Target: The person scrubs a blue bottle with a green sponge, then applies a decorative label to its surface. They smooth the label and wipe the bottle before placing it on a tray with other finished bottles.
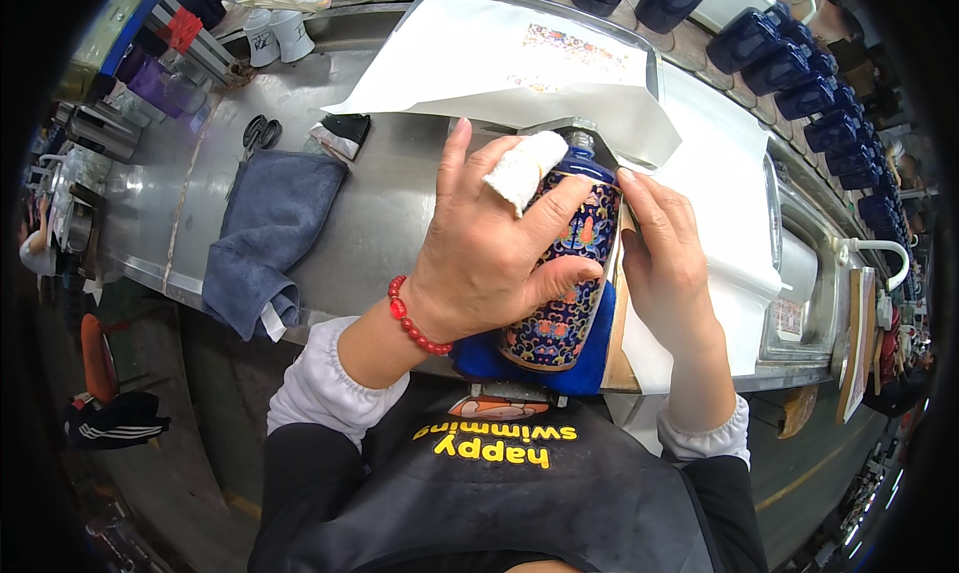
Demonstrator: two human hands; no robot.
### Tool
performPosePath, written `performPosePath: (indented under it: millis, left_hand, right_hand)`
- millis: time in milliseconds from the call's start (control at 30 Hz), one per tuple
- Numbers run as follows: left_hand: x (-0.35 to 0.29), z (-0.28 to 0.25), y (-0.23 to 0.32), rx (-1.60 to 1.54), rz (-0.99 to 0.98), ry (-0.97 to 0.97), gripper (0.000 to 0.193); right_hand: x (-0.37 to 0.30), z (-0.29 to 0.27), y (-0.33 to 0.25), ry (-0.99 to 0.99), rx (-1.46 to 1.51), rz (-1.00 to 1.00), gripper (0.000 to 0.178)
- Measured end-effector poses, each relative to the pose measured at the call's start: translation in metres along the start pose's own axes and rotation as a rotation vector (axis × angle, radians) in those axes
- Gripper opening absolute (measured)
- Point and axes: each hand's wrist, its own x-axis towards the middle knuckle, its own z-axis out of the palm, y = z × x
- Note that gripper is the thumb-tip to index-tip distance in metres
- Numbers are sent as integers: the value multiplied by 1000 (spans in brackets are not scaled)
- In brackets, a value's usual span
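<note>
A dark blue bottle (555,318) with a colourful floral pattern lies on a blue cloth (596,345), its bare glass neck pointing away from me. My left hand (489,233) rests over it, fingers spread, with the index finger and thumb on the patterned surface. A white cloth roll (524,173) sits around or against a finger of this hand; I cannot tell which. At the bottle's right shoulder, the fingertips of my right hand (667,248) touch its side, the fingers stretched out. Parts of the bottle are hidden under my left fingers.
Beyond the bottle, a patterned sheet (579,58) lies on white paper (440,63) over a tray. To the left are a grey-blue cloth (275,203) and black scissors (262,131). Several dark blue bottles (744,41) line the far right, near a sink with a white tap (889,258).
</note>
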Motion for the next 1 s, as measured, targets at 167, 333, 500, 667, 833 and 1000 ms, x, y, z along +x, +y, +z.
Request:
performPosePath:
  millis: [167,333,500,667,833,1000]
  left_hand:
    - [2,0,-1,-82,-30,-1,67]
    - [3,3,5,63,18,-6,67]
    - [-3,0,-1,-13,-50,25,68]
    - [-12,1,1,-34,-34,26,68]
    - [-12,5,3,-66,-54,31,68]
    - [-10,5,8,-67,-60,43,70]
  right_hand:
    - [1,1,-1,18,8,-6,65]
    - [1,3,-2,32,-3,-3,63]
    - [-2,7,-3,45,-24,12,63]
    - [-5,10,-5,48,-22,40,68]
    - [-5,10,-6,46,-42,44,68]
    - [-3,9,-9,46,-53,42,66]
